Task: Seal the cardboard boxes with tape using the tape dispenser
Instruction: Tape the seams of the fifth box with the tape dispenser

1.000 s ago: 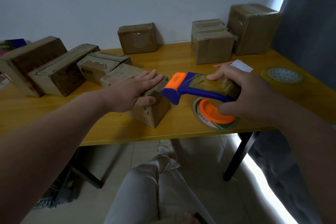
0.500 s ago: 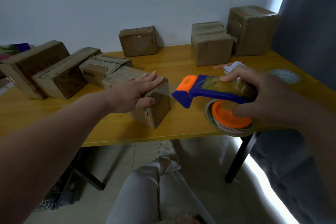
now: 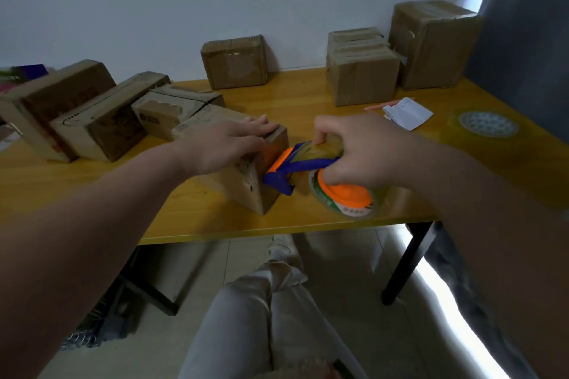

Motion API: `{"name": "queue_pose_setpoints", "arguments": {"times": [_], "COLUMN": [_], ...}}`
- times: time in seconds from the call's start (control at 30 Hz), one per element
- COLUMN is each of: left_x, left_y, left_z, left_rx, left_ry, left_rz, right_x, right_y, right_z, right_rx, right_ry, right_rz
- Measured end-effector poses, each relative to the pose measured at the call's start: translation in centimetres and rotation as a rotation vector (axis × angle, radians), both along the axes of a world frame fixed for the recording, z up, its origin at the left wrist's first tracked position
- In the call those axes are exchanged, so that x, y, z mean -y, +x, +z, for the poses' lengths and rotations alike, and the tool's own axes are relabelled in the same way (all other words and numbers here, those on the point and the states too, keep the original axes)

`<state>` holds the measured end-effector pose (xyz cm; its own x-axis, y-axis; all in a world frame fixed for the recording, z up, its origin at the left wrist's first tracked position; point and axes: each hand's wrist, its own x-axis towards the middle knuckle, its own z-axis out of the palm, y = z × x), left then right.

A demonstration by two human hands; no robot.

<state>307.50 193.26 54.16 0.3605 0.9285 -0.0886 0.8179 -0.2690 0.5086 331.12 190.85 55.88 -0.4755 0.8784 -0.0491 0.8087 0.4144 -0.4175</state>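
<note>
A long cardboard box (image 3: 246, 184) lies on the yellow table (image 3: 191, 209) near its front edge. My left hand (image 3: 228, 147) presses flat on the box's top, fingers straight. My right hand (image 3: 360, 154) grips the blue and orange tape dispenser (image 3: 289, 169), whose tape roll (image 3: 345, 200) has an orange hub. The dispenser's blue front end is tilted down against the box's right end face.
Several more cardboard boxes stand on the table: a row at the left (image 3: 92, 120), one at the back middle (image 3: 235, 63), two at the back right (image 3: 434, 43). A spare tape roll (image 3: 488, 126), a white paper (image 3: 408, 114) and an orange pen lie at right.
My right hand has brought the dispenser left and down, from hanging apart from the box to touching its right end face. My left hand has stayed on the box top.
</note>
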Motion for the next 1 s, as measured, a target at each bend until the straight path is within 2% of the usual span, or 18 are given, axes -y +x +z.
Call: {"name": "queue_pose_setpoints", "arguments": {"times": [0.3,0.63,1.0], "left_x": [0.1,0.5,0.2], "left_y": [1.0,1.2,0.5], "left_z": [-0.7,-0.4,-0.7], "left_rx": [-0.098,-0.073,-0.076], "left_ry": [0.145,0.136,0.142], "left_rz": [0.044,0.047,0.014], "right_x": [-0.5,-2.1,-3.7], "right_y": [-2.9,-3.0,-4.5], "right_z": [3.4,5.1,6.3], "right_rx": [0.102,-0.01,0.028], "right_ry": [-0.038,-0.258,-0.425], "right_rz": [-0.056,-0.125,-0.201]}}
